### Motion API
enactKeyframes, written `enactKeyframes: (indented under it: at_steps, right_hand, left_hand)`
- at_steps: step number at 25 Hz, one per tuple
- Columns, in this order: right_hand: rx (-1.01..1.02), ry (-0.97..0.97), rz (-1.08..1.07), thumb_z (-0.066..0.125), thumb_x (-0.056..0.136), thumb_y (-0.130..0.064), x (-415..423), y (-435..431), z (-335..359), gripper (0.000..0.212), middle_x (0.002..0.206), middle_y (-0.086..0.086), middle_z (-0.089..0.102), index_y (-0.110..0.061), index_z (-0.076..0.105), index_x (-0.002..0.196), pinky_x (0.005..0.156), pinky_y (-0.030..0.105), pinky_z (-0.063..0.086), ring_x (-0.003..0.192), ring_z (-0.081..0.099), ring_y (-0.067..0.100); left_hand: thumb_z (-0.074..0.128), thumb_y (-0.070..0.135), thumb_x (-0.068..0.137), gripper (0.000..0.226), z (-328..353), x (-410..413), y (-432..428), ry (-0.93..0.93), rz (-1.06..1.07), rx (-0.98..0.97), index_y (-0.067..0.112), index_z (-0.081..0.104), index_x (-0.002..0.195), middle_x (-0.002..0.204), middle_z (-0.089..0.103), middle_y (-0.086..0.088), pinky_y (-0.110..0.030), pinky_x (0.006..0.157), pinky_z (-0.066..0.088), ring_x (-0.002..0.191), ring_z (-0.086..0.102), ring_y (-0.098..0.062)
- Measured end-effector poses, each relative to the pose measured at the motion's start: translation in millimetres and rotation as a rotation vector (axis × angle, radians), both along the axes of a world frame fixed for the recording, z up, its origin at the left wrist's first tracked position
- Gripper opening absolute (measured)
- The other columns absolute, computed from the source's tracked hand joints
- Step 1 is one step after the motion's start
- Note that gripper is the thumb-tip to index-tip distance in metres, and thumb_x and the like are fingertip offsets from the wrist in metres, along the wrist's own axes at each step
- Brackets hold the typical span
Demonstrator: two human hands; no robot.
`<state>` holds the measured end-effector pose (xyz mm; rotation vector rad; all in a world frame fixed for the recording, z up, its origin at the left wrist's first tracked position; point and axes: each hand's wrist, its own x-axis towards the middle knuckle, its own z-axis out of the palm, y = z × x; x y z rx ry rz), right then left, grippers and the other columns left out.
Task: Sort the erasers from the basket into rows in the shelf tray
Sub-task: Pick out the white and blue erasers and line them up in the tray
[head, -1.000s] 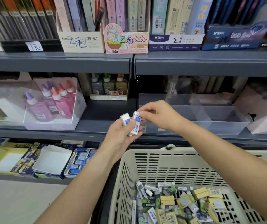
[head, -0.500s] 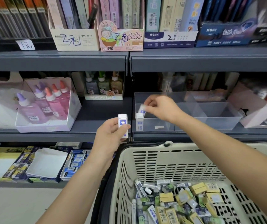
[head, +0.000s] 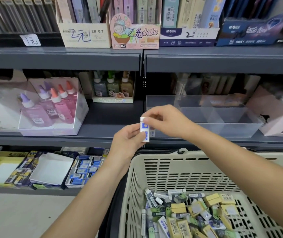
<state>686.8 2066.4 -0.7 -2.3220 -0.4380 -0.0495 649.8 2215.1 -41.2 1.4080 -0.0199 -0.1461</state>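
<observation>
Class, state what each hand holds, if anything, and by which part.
Both hold one white eraser: the left hand grips its lower half, the right hand pinches its top end.

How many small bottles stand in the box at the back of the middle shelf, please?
3, side by side in the box: a bluish bottle on the left, a green bottle in the middle, a tan bottle on the right. Others may be hidden behind them.
</observation>
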Motion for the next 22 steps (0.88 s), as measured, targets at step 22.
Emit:
enactKeyframes:
  at_steps: [22]
  right_hand:
    - [0.037,-0.023,-0.194,0.051,0.092,-0.016,15.1,-32.7,-10.0,0.027,0.107,-0.001,0.069,-0.023,0.061,0.116,0.095,0.028,0.046,0.100,0.063,0.013]
  left_hand:
    - [0.063,0.024,0.087,0.020,-17.2,-10.0,0.0,-0.219,-0.039,0.852,0.023,0.062,0.107,0.103,0.061,0.009,-0.024,0.089,0.046,0.097,0.057,-0.006]
